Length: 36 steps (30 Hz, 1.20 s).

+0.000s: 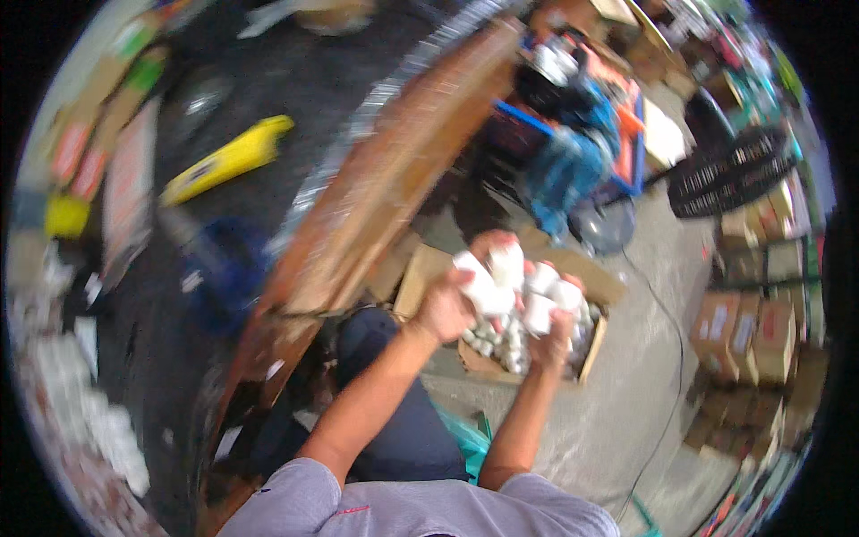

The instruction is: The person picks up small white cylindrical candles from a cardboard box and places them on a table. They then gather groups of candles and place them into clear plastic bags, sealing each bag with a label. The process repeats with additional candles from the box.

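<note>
My left hand (445,311) is closed around several short white cylinders (478,285), blurred, so I cannot tell whether they are bottles or rolls. Close beside it, my right hand (557,333) grips more white cylinders (538,314) of the same look. Both hands are over an open cardboard box (592,351) with its flaps folded out. Inside the box lie many small, rounded white and silvery pieces (514,349), partly covered by my hands and what they hold.
A dark table with a brown wooden edge (403,148) runs along my left, bearing a yellow tapered object (228,161). Past the box stand a blue-rimmed crate (523,118) and a black fan (734,170). Stacked cartons (744,336) line the right; a cable (677,358) crosses the floor.
</note>
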Available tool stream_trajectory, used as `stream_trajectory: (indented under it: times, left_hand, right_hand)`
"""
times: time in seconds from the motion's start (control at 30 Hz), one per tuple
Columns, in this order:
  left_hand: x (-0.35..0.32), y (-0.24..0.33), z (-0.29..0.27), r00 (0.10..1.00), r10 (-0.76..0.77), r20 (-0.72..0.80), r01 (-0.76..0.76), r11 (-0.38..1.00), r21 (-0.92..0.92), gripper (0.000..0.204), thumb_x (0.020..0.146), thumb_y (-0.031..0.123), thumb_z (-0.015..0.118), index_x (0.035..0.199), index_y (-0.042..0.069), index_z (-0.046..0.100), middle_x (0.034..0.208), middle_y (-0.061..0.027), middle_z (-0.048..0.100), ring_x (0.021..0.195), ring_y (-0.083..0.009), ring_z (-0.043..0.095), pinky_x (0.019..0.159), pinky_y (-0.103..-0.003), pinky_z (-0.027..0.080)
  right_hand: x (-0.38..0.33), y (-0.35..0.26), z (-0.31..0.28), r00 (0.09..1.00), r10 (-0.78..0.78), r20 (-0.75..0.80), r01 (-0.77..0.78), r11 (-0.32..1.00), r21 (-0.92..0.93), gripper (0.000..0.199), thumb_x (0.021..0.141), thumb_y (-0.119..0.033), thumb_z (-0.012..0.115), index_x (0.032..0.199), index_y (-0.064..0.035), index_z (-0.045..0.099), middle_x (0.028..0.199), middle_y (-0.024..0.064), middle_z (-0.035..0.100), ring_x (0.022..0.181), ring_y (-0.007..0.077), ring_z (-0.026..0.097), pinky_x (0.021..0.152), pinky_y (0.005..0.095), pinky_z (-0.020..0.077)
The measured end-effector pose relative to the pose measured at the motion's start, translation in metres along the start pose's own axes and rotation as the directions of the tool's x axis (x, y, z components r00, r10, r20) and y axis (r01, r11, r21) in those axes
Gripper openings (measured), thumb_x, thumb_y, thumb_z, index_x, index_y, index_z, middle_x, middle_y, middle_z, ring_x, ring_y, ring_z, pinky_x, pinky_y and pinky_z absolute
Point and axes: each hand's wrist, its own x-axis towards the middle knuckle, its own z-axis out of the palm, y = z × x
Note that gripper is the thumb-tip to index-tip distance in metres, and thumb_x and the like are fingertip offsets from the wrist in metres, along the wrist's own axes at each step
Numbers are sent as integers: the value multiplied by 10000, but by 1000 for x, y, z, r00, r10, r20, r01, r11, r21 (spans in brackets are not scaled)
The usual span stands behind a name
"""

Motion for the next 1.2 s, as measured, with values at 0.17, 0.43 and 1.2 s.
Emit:
stream_trajectory:
  times: [0.17, 0.43, 1.2]
  left_hand:
    - [-119, 37, 98, 978, 195, -76, -169, 949, 265, 850, 767, 422, 739, 1456, 108, 354, 1268, -112, 522, 1035, -228, 626, 577, -325, 590]
    - [-359, 141, 201, 455, 845, -280, -395, 474, 787, 679, 786, 247, 735, 1358, 157, 381, 1169, -112, 539, 907, -213, 656, 499, -271, 559]
    - [-671, 202, 170, -105, 934, -342, -427, 268, 864, 515, 882, 313, 557, 1322, 50, 503, 1020, -177, 647, 659, -229, 665, 483, -333, 531]
  right_hand:
    - [-33, -62, 148, 925, -53, 376, 93, 992, -90, 783, 634, -252, 906, 1271, -155, 461, 1411, 225, 455, 1151, 299, 567, 849, 386, 579]
    - [-142, 4, 411, 385, 206, 900, 141, 950, -278, 578, 663, -83, 859, 1161, -79, 566, 1228, 120, 581, 1069, 201, 594, 830, 336, 535]
    - [-211, 148, 637, -156, 722, 674, 569, 624, -536, 470, 886, -396, 743, 1166, -30, 650, 965, 73, 670, 852, 148, 608, 609, 319, 524]
